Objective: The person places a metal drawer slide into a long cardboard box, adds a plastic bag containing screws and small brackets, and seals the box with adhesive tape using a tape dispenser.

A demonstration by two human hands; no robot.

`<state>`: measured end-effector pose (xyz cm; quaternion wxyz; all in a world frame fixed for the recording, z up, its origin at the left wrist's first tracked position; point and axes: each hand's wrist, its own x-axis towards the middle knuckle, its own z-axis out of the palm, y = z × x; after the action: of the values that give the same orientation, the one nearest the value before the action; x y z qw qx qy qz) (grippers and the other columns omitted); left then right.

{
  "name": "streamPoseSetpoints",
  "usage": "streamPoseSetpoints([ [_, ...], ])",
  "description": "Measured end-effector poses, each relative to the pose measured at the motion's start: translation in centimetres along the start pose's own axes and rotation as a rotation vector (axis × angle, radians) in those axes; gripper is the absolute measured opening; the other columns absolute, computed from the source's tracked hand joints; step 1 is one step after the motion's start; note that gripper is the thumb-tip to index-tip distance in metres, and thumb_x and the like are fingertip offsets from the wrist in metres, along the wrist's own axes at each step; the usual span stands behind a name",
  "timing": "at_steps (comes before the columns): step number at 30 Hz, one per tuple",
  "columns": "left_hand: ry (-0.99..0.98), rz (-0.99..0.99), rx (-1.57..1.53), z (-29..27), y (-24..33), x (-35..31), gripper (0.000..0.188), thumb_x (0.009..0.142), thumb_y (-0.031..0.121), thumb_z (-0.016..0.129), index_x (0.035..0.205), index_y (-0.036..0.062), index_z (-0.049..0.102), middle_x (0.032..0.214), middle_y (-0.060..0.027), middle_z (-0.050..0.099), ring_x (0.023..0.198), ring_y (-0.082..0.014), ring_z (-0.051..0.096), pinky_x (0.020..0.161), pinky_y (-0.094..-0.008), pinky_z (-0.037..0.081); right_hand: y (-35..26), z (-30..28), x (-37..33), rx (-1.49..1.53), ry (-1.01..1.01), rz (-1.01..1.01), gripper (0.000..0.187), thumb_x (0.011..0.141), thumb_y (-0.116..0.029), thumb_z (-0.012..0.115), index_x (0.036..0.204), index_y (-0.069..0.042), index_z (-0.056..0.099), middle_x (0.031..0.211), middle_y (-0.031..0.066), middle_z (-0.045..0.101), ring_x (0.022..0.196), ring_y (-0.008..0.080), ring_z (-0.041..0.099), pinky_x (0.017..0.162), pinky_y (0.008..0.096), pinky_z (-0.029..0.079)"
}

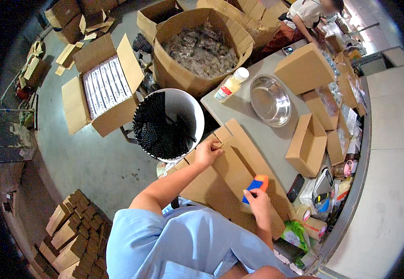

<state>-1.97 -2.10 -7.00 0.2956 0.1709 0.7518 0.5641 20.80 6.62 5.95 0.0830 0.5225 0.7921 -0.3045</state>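
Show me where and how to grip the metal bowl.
Probably pinch the metal bowl by its near-left rim, coming from that side: the wide, round rim borders grey tabletop there, while cardboard boxes crowd its right.

A flattened brown cardboard carton [232,169] lies along the near edge of the grey worktop [274,149]. Behind it, a white-capped cylindrical plastic bottle [229,89] stands by the left corner, with a round silver metal bowl [268,100] to its right and an open brown cardboard box [300,144] farther right. Left of the worktop, a round white bucket [193,114] holds thin black tubes [158,132].
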Motion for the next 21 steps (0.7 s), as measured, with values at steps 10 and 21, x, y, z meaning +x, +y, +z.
streamPoseSetpoints([
  [10,-0.621,-0.442,-0.854,-3.9,-0.8,2.5,0.064,0.086,0.068,0.026,0.098,0.0124,0.055,0.103,-0.0044,0.057,0.096,-0.0194,0.051,0.086,-0.0364,0.037,-8.1,3.2,5.2,0.13,0.159,-0.812,0.049,0.063,-0.014,0.077,0.097,-0.006,0.042,0.09,0.0177,0.054,0.084,0.036,0.056,0.074,0.0409,0.045],
  [21,-0.295,-0.229,-0.645,-1.8,0.1,1.2,0.019,0.092,0.025,0.05,0.101,0.0113,0.06,0.084,0.0002,0.061,0.072,-0.0116,0.057,0.058,-0.0251,0.042,-8.9,0.6,4.9,0.018,-0.048,-0.85,0.052,0.068,-0.015,0.073,0.113,-0.007,0.049,0.103,0.0196,0.059,0.094,0.0352,0.059,0.081,0.0405,0.048],
])
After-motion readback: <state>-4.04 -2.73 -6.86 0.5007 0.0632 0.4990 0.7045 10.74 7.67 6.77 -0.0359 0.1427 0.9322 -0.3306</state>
